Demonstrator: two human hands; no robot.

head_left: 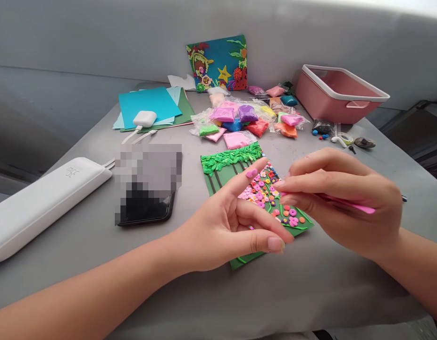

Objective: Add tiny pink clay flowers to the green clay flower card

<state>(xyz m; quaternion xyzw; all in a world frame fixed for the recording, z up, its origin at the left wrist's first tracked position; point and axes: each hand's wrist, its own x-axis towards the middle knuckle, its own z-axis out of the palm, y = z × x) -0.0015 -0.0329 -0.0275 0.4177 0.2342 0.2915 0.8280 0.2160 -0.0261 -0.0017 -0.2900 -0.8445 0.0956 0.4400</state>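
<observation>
My left hand (229, 222) is held palm up over a green clay picture (218, 182), fingers apart. A small pink clay piece (251, 173) sits on its index finger. My right hand (349, 203) pinches a thin pink tool (356, 206) over the picture's right side, its tip pointing toward the left hand. The picture shows green leaves along the top, dark stems and many small clay flowers (261, 191). Part of it is hidden beneath my left hand.
A phone (147, 208) and white power bank (45, 203) lie left. Behind are coloured sheets (147, 106), bagged clay (239, 118), an undersea clay picture (220, 61) and a pink basket (339, 97). An earbud (339, 140) and small items lie at right.
</observation>
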